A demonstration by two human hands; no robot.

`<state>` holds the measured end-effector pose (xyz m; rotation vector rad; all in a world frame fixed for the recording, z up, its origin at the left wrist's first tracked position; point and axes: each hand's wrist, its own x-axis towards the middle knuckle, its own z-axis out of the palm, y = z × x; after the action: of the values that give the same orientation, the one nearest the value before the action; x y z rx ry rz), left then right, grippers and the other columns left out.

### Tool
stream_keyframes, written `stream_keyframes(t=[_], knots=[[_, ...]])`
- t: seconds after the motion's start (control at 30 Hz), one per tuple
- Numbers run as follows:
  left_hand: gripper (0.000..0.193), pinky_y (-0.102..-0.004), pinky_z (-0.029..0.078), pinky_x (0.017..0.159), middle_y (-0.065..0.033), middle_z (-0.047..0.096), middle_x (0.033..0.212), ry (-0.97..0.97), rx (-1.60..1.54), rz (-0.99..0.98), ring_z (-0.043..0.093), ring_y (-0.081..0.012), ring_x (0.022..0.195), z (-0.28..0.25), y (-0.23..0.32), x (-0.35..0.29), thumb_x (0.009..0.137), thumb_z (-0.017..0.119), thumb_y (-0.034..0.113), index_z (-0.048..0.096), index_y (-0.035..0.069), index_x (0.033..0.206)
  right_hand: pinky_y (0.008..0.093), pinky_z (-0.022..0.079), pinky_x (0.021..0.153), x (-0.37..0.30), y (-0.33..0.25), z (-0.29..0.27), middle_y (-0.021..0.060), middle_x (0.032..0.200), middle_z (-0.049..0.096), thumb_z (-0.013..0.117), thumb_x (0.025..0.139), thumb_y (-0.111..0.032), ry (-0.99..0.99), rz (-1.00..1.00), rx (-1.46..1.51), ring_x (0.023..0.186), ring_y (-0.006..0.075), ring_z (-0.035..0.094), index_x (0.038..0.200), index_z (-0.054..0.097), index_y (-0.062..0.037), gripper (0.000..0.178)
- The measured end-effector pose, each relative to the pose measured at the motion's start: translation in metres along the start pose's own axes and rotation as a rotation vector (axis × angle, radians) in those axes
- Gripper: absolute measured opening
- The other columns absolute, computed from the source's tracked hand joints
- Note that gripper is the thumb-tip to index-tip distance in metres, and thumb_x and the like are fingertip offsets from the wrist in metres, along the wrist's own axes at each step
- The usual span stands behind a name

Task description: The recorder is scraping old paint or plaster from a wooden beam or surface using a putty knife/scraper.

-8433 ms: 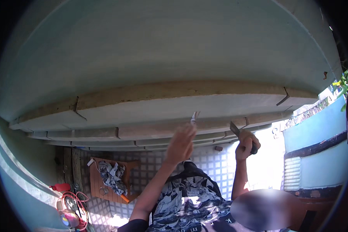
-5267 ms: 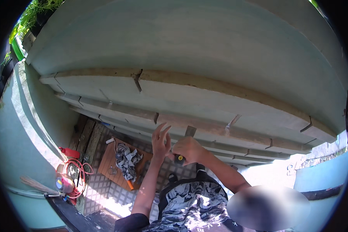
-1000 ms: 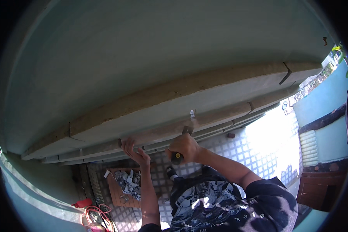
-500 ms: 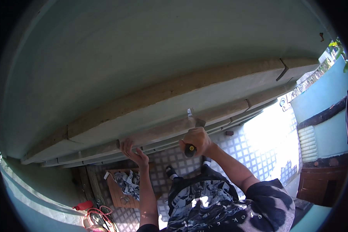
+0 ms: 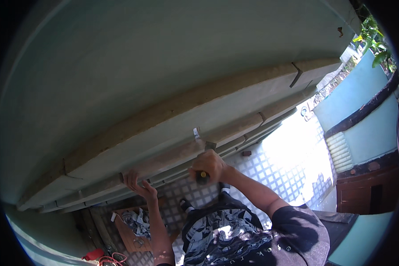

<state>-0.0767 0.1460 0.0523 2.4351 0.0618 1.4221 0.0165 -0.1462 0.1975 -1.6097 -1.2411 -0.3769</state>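
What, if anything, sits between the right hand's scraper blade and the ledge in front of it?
Nothing visible. The right hand holds the scraper, blade up by the ledge; whether they touch is unclear. The left hand is farther left along that ledge.

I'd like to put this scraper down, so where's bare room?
Tiled floor between the small brown block and the light-blue wall looks bare, though glare washes some out. Crowded: wooden table, holding a crumpled patterned cloth, and the ledge by your left hand and scraper.
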Motion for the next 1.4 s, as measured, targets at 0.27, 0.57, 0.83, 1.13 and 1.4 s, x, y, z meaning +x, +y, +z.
stream_keyframes(t=[0.27, 0.57, 0.83, 1.13, 1.4], knots=[[0.043, -0.0588, 0.029, 0.11, -0.0183, 0.05, 0.131, -0.007, 0.008, -0.018, 0.042, -0.0414, 0.129, -0.001, 0.007, 0.004, 0.107, 0.035, 0.038, 0.049, 0.001, 0.126, 0.0369, 0.045, 0.05, -0.014, 0.0, -0.015, 0.003, 0.059, 0.054, 0.071, 0.065, -0.007, -0.064, -0.027, -0.013, 0.054, 0.0254, 0.059, 0.064, 0.053, -0.0108, 0.018], [0.046, -0.0573, 0.028, 0.111, -0.0182, 0.05, 0.133, 0.014, 0.024, -0.041, 0.04, -0.0421, 0.132, 0.0, 0.014, 0.005, 0.107, 0.036, 0.04, 0.049, 0.001, 0.127, 0.0377, 0.048, 0.053, -0.009, -0.015, -0.028, 0.002, 0.06, 0.056, 0.076, 0.059, -0.013, -0.195, -0.139, 0.071, 0.057, 0.0253, 0.062, 0.067, 0.058, -0.0119, 0.02], [0.046, -0.0552, 0.028, 0.112, -0.0162, 0.05, 0.134, 0.019, -0.004, -0.076, 0.041, -0.0391, 0.132, 0.0, 0.016, 0.004, 0.106, 0.038, 0.04, 0.048, 0.001, 0.127, 0.0364, 0.05, 0.056, -0.015, -0.005, -0.027, 0.001, 0.066, 0.059, 0.078, 0.056, -0.018, -0.207, -0.117, 0.175, 0.062, 0.0236, 0.065, 0.071, 0.059, -0.012, 0.025], [0.044, -0.0554, 0.026, 0.114, -0.0157, 0.049, 0.137, 0.014, 0.028, -0.123, 0.038, -0.0393, 0.135, 0.001, 0.023, 0.005, 0.106, 0.039, 0.039, 0.047, 0.001, 0.128, 0.0355, 0.051, 0.056, -0.013, 0.011, -0.031, -0.0008, 0.068, 0.063, 0.08, 0.054, -0.017, -0.244, -0.157, 0.218, 0.063, 0.021, 0.066, 0.075, 0.061, -0.0119, 0.028], [0.04, -0.0563, 0.029, 0.111, -0.0153, 0.049, 0.133, 0.012, 0.047, -0.111, 0.04, -0.0395, 0.132, 0.002, 0.024, 0.007, 0.107, 0.037, 0.037, 0.048, 0.003, 0.123, 0.0358, 0.049, 0.053, -0.015, 0.005, -0.027, 0.0009, 0.063, 0.058, 0.078, 0.059, -0.014, -0.194, -0.174, 0.223, 0.056, 0.0226, 0.062, 0.066, 0.056, -0.0129, 0.024]])
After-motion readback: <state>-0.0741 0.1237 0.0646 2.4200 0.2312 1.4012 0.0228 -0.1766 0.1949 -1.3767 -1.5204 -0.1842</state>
